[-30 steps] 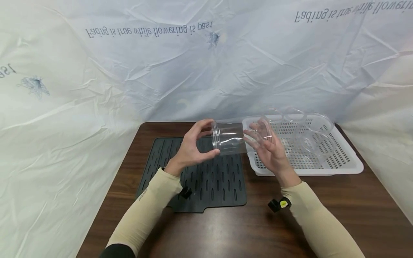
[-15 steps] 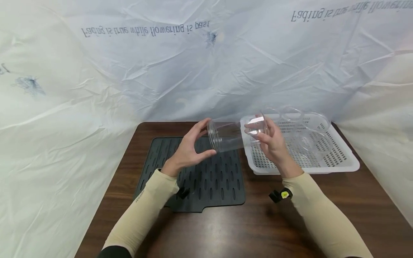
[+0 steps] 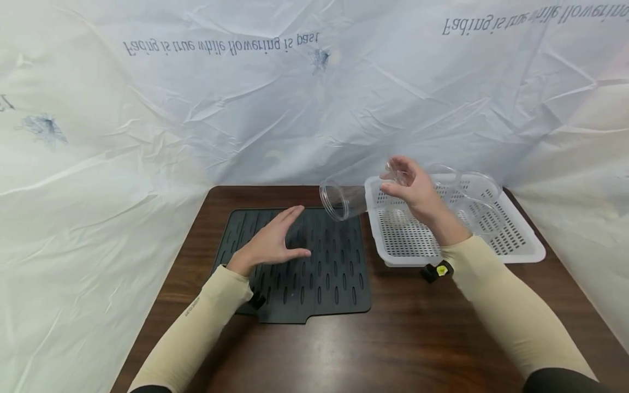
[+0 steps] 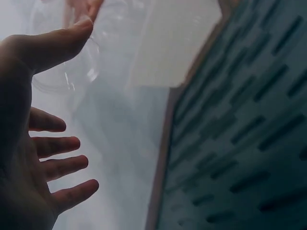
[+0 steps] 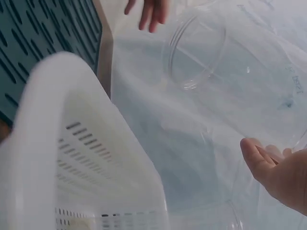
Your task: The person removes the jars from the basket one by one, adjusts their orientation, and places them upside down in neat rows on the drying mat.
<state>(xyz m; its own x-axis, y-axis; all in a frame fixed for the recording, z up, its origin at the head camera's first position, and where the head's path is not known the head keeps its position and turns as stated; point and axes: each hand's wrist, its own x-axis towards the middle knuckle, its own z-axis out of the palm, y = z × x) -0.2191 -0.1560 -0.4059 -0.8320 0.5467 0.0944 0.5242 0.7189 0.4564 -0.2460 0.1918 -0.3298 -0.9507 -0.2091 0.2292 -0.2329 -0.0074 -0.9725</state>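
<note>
Transparent jar [image 3: 356,201] aloft by the left end of the white basket [image 3: 413,261], tipped on its side, ridged end pointing left, away from the basket. Right hand [image 3: 417,191] alone bears it: grip partly closed, thumb and fingers around the far end. Left hand [image 3: 270,240], left of the basket over a dark ribbed mat [image 3: 309,284], spread wide, holding nothing, apart from the jar. To my eye, a one-handed grip on smooth walls could slip; swung low, the jar might knock the basket's rim.
</note>
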